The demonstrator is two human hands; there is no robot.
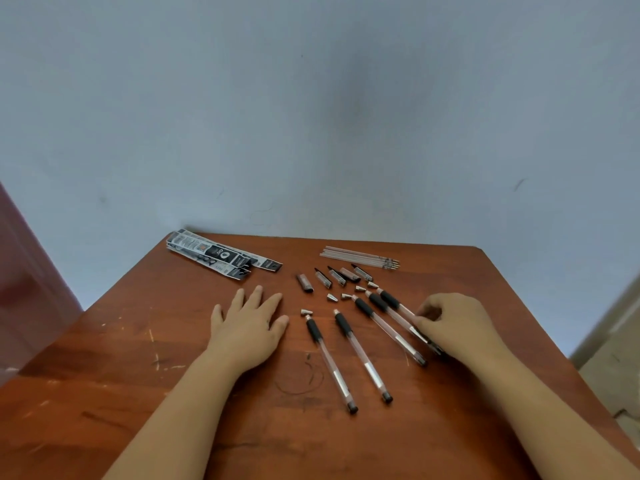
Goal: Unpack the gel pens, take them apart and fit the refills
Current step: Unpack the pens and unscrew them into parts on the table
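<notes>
Left hand: the left hand (247, 325) lies flat on the tabletop (145, 382), fingers (258, 297) straight and spread, holding nothing.
Right hand: the right hand (450, 323) rests over the rightmost pen barrels (398, 315), its fingers (427, 311) curled onto one of them; whether they fully pinch it I cannot tell.
Task things: five emptied barrels fan out between the two hands; the refills (360, 258) lie bundled beyond the right fingers, well apart from them.
Risk, rolling: the round barrels lie loose, so a nudge from the right fingers could likely send a neighbour rolling toward the tabletop edge.
Risk, small parts: the metal tip cones (332, 297) sit scattered just beyond the barrel ends; a sweeping reach for the refills could flick them away.
In the way: the pen caps (323, 278) and cones lie between the fingers and the refills.
Other things: empty packaging (221, 259) lies beyond the left fingers, clear of the work.
</notes>
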